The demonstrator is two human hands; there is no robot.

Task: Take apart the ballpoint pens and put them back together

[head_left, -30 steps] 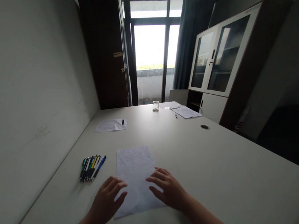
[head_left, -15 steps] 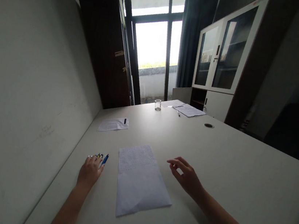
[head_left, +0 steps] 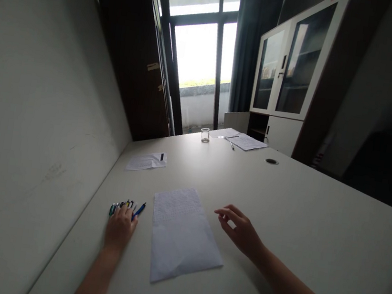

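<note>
Several pens point(head_left: 112, 209) lie side by side at the left of the white table, partly covered by my left hand point(head_left: 120, 226). A blue pen point(head_left: 140, 210) slants at its thumb side. The fingers of that hand rest over the pens, and whether they grip one is hidden. Between my hands lies a sheet of paper point(head_left: 184, 237), creased, with handwriting on its upper part. My right hand point(head_left: 241, 227) hovers by the sheet's right side, fingers apart and loosely curved, holding nothing.
Farther back on the table point(head_left: 302, 219) are a paper with a black strip point(head_left: 146, 161), a glass point(head_left: 205, 135), stacked papers point(head_left: 247, 142), a pen point(head_left: 232, 146) and a round cable hole point(head_left: 271, 162). A wall point(head_left: 58, 124) borders the left side.
My left hand has shifted slightly right, and more of the pens show beyond its fingers. The blue pen leans more to the right. My right hand has hardly moved.
</note>
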